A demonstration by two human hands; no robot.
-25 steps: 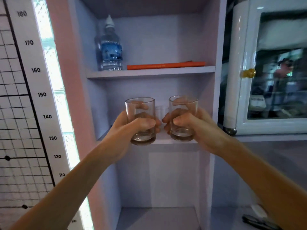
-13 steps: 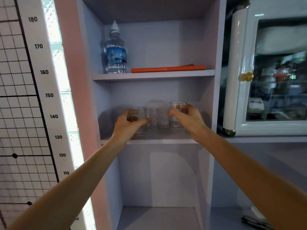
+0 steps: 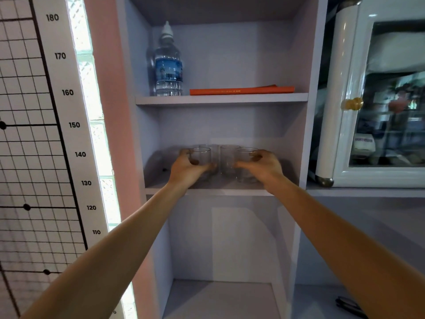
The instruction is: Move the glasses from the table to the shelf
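- Glasses of clear, smooth-walled cylinder shape stand in a cluster on the middle shelf (image 3: pixel 207 191) of a pale lilac cabinet
- My left hand (image 3: pixel 187 170) curls round the left front glass (image 3: pixel 200 157), thumb across its near side, fingers wrapped behind; it is gripped
- My right hand (image 3: pixel 262 165) clasps the right front glass (image 3: pixel 246 158) the same way, fingertips showing through the wall near the rim
- Two more glasses sit behind and between them, toward 12 o'clock: the back left glass (image 3: pixel 210 151) and the back right glass (image 3: pixel 228 160), both empty as far as I can tell
- On the upper shelf (image 3: pixel 220 99), at 12 o'clock, a ribbed clear plastic water bottle (image 3: pixel 168 65) with a blue label and white cap stands upright, beside a flat orange book (image 3: pixel 241 90) lying at its 3 o'clock
- A glossy white cabinet door (image 3: pixel 345 95) with a round brass knob (image 3: pixel 351 103) is at 3 o'clock
- A second ago I held both glasses raised in front of the shelf; now they are down inside it, deeper than half a second ago, and my arms are stretched farther
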